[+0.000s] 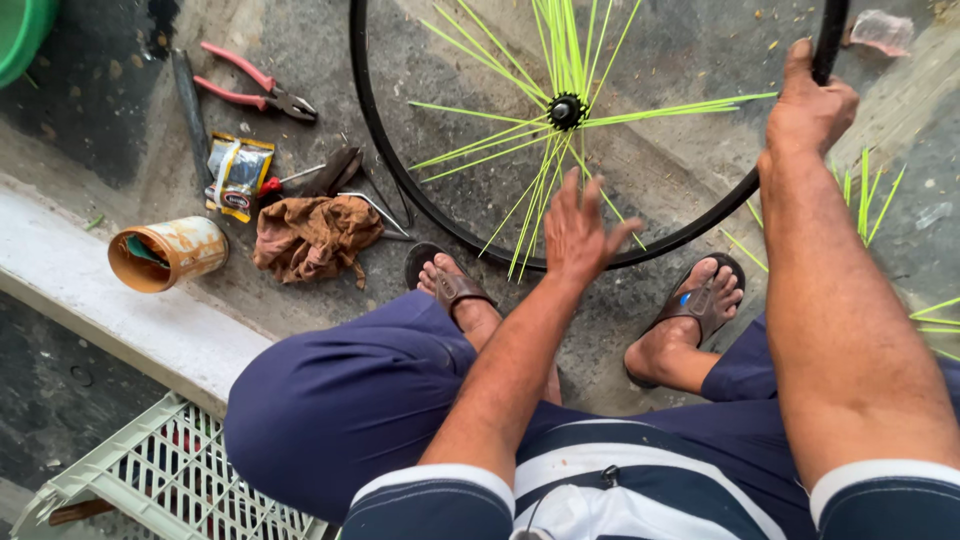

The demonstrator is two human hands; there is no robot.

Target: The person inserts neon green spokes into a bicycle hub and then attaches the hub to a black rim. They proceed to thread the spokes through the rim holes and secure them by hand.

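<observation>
— From the head view, where is the bicycle wheel [600, 130]?

— Upright on the concrete floor [690, 50] ahead of the seated person, black rim, bright green spokes meeting at a dark hub [566, 110]. The right hand [808, 105] is wrapped around the rim at its right side. The left hand [580, 232] is spread wide, fingers splayed, over the lower spokes near the rim's bottom; whether it touches them I cannot tell.

— What lies around the wheel?

— Left of it: a brown rag [312, 236], a small yellow packet [238, 175], red-handled pliers [258, 90], a rusty tin can [168, 254] on its side. Loose green spokes [865, 195] lie right of the wheel. Both sandalled feet [455, 285] rest just below the rim, and a white plastic crate [165, 480] sits further below, to the left.
</observation>
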